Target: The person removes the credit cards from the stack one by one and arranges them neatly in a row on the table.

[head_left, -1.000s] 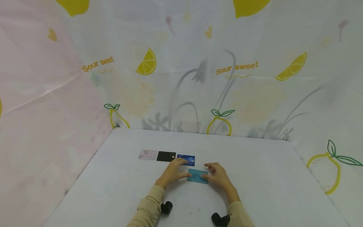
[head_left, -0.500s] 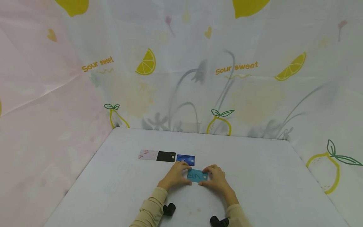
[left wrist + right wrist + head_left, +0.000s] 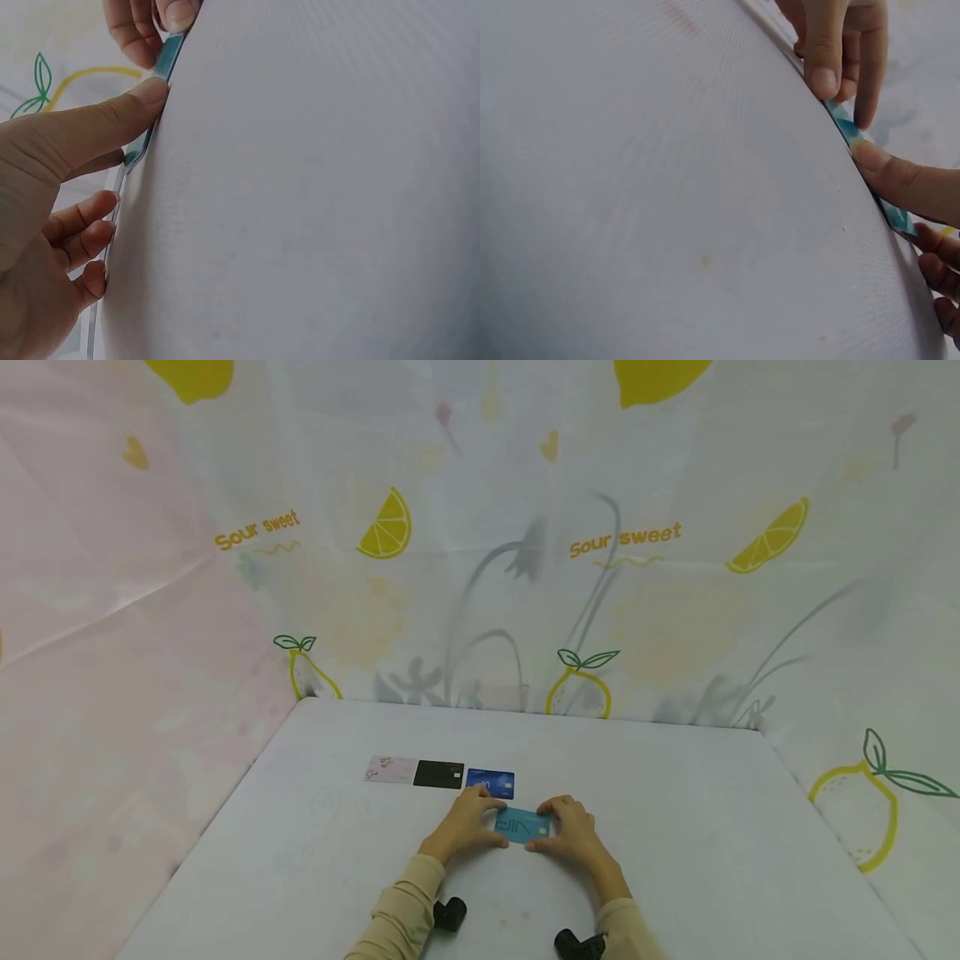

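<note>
A teal bank card with a small chip lies at the middle of the white table in the head view. My left hand pinches its left end, index finger at the far edge and thumb at the near edge. The right hand pinches the right end in the same way. Seen low from the left wrist, the card is a thin teal strip under the left thumb. In the right wrist view the right thumb presses the near edge of the card.
Beyond the left hand a row of cards lies flat: a pale flowered card, a black card and a blue card partly hidden by fingers. Patterned cloth hangs behind the table.
A second ago both thumbs were over the teal card with index fingers off it. Both hands then came to pinch its long edges. Over the last half second almost nothing moved.
</note>
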`<state>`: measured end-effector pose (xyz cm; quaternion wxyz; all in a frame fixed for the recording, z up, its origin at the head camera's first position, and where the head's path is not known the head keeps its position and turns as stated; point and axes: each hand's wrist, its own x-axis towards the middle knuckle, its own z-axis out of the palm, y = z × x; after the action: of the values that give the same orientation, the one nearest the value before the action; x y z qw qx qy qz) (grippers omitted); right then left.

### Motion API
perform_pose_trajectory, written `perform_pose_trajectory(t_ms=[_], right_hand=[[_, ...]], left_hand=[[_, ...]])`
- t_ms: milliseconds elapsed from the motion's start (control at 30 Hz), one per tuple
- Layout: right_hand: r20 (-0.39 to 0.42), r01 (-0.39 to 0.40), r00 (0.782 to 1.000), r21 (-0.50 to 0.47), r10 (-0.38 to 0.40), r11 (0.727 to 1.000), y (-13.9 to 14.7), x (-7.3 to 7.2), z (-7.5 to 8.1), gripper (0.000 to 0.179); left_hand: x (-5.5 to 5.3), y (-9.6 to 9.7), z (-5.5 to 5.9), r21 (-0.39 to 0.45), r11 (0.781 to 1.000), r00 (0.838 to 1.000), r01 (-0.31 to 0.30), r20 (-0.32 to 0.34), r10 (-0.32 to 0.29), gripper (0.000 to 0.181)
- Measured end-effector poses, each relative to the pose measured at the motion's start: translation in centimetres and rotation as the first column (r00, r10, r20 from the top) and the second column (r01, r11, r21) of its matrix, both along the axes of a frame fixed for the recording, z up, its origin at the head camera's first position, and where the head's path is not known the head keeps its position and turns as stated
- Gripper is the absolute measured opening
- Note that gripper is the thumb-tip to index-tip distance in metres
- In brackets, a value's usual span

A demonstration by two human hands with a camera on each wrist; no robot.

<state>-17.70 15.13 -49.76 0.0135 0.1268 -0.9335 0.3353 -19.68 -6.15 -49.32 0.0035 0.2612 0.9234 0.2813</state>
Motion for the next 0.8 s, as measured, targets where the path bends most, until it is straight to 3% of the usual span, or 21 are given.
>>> perform_pose_trajectory(t_ms=[300, 600, 800], right_hand=[[-0.006, -0.006, 1.0, -0.048, 0.006, 0.999, -0.24, 0.29, 0.4, 0.042], [0.0, 0.013, 1.0, -0.016, -0.013, 1.0, -0.21, 0.3, 0.33, 0.049], [0.026, -0.009, 1.0, -0.088, 0.011, 0.996, -0.26, 0.33, 0.68, 0.049]], left_hand=[[-0.13, 0.2, -0.14, 0.008, 1.0, 1.0, -0.015, -0.004, 0.015, 0.054], [-0.34, 0.32, -0.16, 0.038, 0.999, 1.0, -0.004, -0.005, 0.005, 0.05], [-0.39, 0.36, -0.08, 0.051, 0.999, 1.0, 0.002, -0.014, -0.001, 0.05]])
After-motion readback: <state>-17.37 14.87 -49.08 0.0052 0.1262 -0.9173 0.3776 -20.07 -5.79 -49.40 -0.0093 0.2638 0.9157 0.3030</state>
